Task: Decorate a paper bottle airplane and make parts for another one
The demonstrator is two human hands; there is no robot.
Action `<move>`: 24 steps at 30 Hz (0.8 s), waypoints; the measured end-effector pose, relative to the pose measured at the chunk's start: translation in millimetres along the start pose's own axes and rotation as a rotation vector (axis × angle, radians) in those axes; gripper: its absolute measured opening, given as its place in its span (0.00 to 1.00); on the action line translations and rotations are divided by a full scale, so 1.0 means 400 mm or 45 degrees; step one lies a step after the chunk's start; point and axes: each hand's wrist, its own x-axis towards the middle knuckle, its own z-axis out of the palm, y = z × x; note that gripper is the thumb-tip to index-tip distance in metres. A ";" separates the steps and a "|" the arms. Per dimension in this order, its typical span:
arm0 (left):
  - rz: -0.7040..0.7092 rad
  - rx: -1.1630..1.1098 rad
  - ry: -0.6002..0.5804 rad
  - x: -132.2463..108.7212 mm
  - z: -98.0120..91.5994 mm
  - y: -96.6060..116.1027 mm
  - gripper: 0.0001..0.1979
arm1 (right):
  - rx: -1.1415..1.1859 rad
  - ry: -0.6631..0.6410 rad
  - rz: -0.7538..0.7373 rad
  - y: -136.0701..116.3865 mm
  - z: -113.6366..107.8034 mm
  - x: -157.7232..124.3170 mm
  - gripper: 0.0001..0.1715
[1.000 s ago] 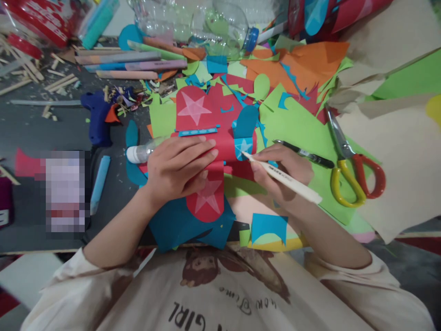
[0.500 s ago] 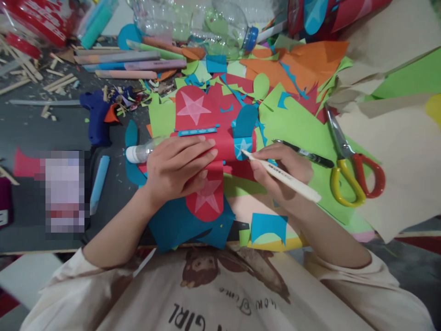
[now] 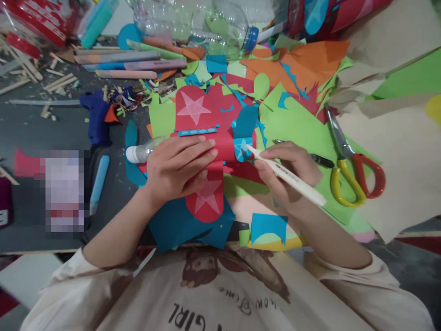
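Note:
A toy plane made from a plastic bottle [image 3: 151, 148] wrapped in red paper lies on its side, its white cap to the left. Its red wings [image 3: 193, 109] carry pale stars. My left hand [image 3: 179, 168] is closed over the bottle's middle and holds it down. In my right hand [image 3: 292, 170] a white marker [image 3: 292, 178] is pinched, its tip at the pale star on the blue tail band [image 3: 243, 149]. A blue paper fin [image 3: 246, 120] stands above that band. Behind the right hand, a black pen [image 3: 323, 161] is partly hidden.
Scissors [image 3: 351, 174] with yellow and red handles lie at right on paper. At left are a blue glue gun [image 3: 97, 117], a blue marker [image 3: 99, 185] and a blurred-out phone-like object [image 3: 65, 193]. Paper scraps, several markers [image 3: 127, 64] and clear bottles [image 3: 220, 27] crowd the back.
My right hand and the white marker have shifted slightly right, and the hand now covers more of the black pen. My left hand and the toy plane stay in place.

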 end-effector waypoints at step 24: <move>-0.023 0.020 -0.050 0.003 -0.007 0.006 0.12 | -0.040 -0.070 -0.002 0.004 0.008 0.000 0.08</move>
